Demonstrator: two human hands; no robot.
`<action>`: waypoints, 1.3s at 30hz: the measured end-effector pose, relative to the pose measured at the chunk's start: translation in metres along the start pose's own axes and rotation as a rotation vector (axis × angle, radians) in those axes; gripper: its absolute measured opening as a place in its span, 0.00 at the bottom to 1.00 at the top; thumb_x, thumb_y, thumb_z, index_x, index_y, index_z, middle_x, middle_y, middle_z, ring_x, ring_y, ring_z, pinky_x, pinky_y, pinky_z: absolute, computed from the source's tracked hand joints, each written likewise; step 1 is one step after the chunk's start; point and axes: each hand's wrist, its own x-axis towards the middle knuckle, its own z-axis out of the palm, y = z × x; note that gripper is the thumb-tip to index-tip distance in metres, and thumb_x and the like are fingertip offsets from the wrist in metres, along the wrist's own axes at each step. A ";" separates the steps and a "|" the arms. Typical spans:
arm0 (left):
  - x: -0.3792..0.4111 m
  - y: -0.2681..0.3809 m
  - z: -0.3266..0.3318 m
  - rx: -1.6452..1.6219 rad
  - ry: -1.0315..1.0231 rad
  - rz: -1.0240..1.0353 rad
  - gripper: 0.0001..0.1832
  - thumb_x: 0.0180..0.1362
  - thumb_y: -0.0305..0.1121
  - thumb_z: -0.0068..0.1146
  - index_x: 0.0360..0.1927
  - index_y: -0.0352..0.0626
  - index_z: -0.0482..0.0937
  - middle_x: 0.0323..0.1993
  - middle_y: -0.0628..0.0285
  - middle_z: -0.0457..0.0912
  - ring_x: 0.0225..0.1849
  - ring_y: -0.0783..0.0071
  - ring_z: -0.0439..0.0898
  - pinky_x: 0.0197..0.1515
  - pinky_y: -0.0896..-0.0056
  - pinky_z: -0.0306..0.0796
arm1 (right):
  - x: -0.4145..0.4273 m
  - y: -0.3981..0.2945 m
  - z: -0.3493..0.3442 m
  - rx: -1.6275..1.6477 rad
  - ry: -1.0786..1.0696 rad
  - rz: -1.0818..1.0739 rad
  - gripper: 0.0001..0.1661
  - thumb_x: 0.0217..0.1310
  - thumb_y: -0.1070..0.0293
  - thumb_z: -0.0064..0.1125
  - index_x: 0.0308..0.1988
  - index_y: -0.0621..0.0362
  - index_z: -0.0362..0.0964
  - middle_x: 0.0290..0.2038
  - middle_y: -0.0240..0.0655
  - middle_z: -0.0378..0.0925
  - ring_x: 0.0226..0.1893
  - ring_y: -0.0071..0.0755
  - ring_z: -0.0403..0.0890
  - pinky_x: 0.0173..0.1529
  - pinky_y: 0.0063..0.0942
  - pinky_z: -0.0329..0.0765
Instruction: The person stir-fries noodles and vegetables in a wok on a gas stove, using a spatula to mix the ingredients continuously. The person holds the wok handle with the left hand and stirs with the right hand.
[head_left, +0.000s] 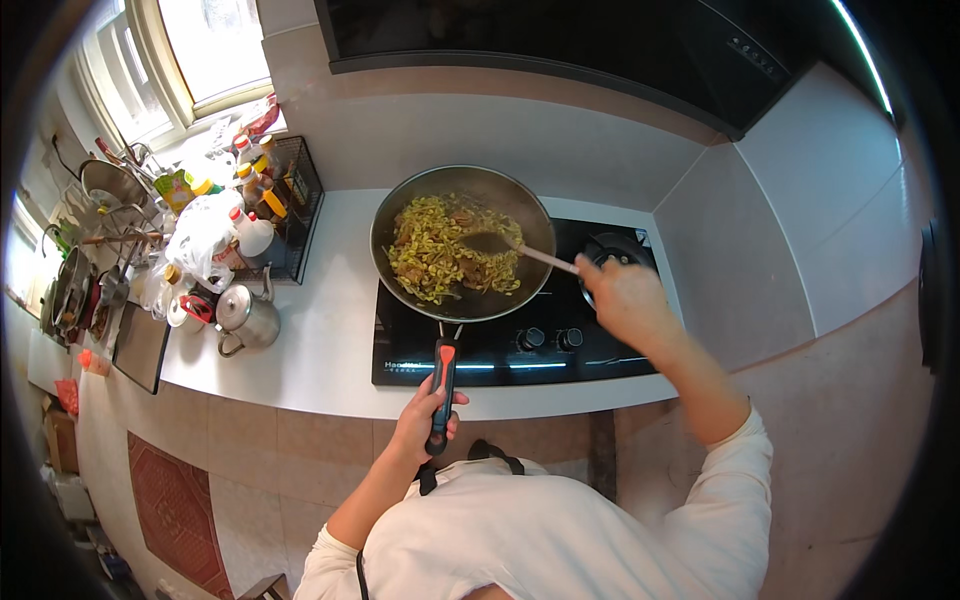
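My left hand (424, 421) grips the black and red handle (444, 386) of a wide wok (536, 289), which sits over the left side of a black glass gas hob (480, 360). In the wok lie bean sprouts (431, 236) mixed with brown pieces. My right hand (626, 300) is closed around the pale handle of a spatula (544, 257). The spatula's dark head rests among the sprouts, right of the wok's middle. Behind my right hand is the right burner (616, 247), partly covered by it.
Left on the white counter (330, 337) stand a metal kettle (244, 315) and a black wire rack (304, 172) with several bottles. Farther left are plastic bags (202, 232) and pans (71, 289). A dark range hood (540, 45) hangs above; tiled walls bound the hob behind and right.
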 end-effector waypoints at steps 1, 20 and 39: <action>0.000 0.000 0.001 0.000 0.002 -0.001 0.23 0.65 0.35 0.35 0.64 0.51 0.54 0.36 0.59 0.75 0.18 0.80 0.70 0.17 0.84 0.65 | 0.008 0.007 -0.008 -0.048 0.042 0.017 0.22 0.53 0.72 0.49 0.51 0.53 0.70 0.23 0.38 0.74 0.24 0.40 0.78 0.28 0.34 0.74; 0.003 -0.004 -0.001 -0.031 -0.048 -0.005 0.21 0.65 0.36 0.38 0.61 0.54 0.57 0.35 0.59 0.75 0.18 0.79 0.69 0.17 0.81 0.66 | 0.127 0.066 0.075 0.620 -0.651 0.278 0.15 0.57 0.59 0.50 0.38 0.54 0.77 0.18 0.31 0.74 0.16 0.24 0.72 0.22 0.27 0.70; 0.003 -0.002 0.000 -0.010 -0.009 -0.006 0.22 0.65 0.35 0.36 0.62 0.51 0.55 0.37 0.58 0.75 0.18 0.80 0.70 0.16 0.83 0.66 | -0.014 -0.047 0.017 -0.125 0.234 -0.119 0.27 0.45 0.73 0.54 0.51 0.50 0.70 0.26 0.31 0.64 0.25 0.28 0.71 0.22 0.21 0.72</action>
